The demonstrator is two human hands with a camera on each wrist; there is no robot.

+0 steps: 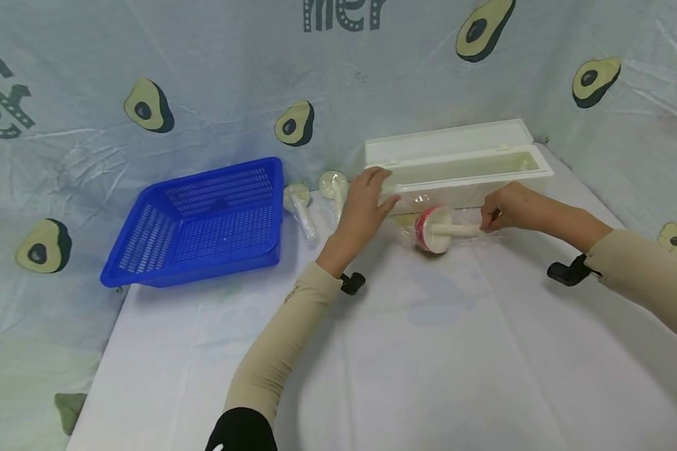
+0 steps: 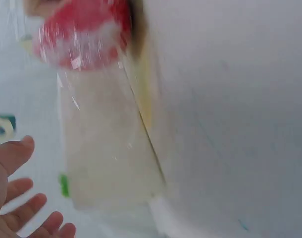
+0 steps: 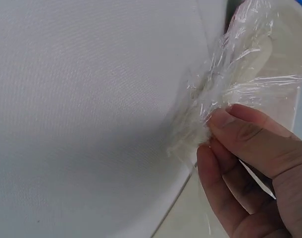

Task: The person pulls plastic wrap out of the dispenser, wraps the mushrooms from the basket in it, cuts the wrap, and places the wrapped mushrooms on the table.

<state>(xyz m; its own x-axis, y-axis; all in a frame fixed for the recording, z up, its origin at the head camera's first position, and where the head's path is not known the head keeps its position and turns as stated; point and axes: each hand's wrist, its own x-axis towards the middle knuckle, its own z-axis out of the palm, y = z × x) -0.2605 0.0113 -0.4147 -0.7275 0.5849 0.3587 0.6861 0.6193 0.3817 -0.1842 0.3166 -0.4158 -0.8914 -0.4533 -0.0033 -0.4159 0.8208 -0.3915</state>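
Observation:
My right hand [image 1: 512, 208] pinches the handle end of a rattle-like toy in clear plastic wrap [image 1: 435, 230] between thumb and fingers. The toy has a round white face, a red rim and a pale straight handle; its red side [image 2: 86, 34] shows in the left wrist view. Crinkled wrap [image 3: 235, 79] gathers at my right fingertips. My left hand [image 1: 362, 203] is at the left end of a long white box [image 1: 502, 180], its fingers spread and holding nothing. The box's hinged lid [image 1: 451, 143] stands raised at the back. The toy is just in front of the box.
A blue plastic basket [image 1: 192, 275] with slotted walls stands at the left on the white-covered table [image 1: 429, 376]. Between basket and box lie two more wrapped, round-headed things with handles, one wrapped handle [image 1: 304, 219] nearer the basket. A patterned sheet [image 1: 214, 75] hangs behind.

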